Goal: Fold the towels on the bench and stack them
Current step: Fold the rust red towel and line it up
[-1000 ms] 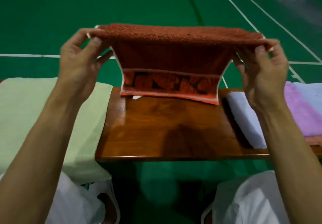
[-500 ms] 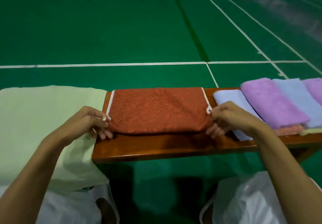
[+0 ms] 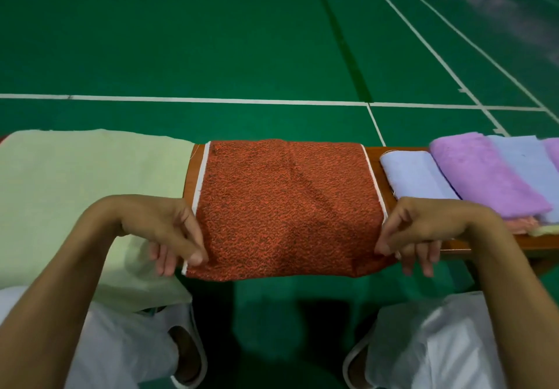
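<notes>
Green court floor (image 3: 211,41) stretches behind the wooden bench (image 3: 541,242), where the rust-orange towel (image 3: 287,207) lies flat across the middle, its near edge overhanging towards me. My left hand (image 3: 163,228) pinches its near left corner and my right hand (image 3: 423,228) the near right corner, thumbs pressed against fingers.

Red towel (image 3: 287,207): coarse, nubbly terry cloth, matt (white woven edging).
Bench (image 3: 538,242): polished wood, glossy.
Green cloth (image 3: 75,192): smooth, flat-woven, matt.
Purple towel (image 3: 478,174): soft, fuzzy pile.
Blue towel (image 3: 414,174): finer, smoother cloth.
Floor (image 3: 211,41): smooth, with a faint sheen.
</notes>
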Tool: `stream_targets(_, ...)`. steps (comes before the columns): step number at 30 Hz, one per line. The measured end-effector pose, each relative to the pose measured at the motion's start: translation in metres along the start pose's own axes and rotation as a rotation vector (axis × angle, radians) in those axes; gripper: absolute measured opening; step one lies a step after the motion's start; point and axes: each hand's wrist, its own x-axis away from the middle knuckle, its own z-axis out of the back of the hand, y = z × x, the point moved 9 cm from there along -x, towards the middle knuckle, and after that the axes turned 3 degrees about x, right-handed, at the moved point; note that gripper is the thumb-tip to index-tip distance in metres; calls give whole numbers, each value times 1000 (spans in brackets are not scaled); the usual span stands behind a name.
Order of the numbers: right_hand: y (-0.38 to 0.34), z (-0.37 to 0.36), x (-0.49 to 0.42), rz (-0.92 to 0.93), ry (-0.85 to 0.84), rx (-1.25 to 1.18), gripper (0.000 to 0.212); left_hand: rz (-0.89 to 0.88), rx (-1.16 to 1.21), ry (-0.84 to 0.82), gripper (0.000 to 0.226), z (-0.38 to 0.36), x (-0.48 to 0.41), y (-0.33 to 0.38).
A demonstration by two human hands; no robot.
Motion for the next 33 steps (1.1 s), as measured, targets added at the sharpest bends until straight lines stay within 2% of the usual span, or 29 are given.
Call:
stream_targets(1,-3,8,1,35,80,-48,19,-64,11,95,22,8,-1,8)
stream_targets(3,-10,32,-1,133,342,-185,22,-219,76,442,31,34,-4,27)
stream_targets(5,-15,59,-3,201,743,-244,17,-381,169,851,35,54,-4,43)
stream_targets(7,-28,72,-2,190,1142,-153,15,-456,6,1161,30,57,-8,60)
stream_targets(8,-43,68,-6,202,1243,-98,27,-441,-150,1223,35,51,-16,69)
stream_targets(10,-82,49,-26,281,1236,71,52,-385,-353,1183,56,39,-45,80)
stream_targets(12,-120,20,-51,353,1124,281,66,-327,-445,1131,64,26,-69,87)
stream_targets(16,-140,-22,-97,390,931,486,64,-207,-646,1062,67,10,-101,79)
stream_targets(21,-108,-9,-103,276,901,551,64,-151,-641,1068,73,17,-95,60)
stream_targets(28,-33,31,-89,40,961,422,73,-53,-611,1094,73,37,-78,32)
stream_targets(33,-33,31,-86,38,999,410,74,-44,-631,1104,73,38,-73,30)
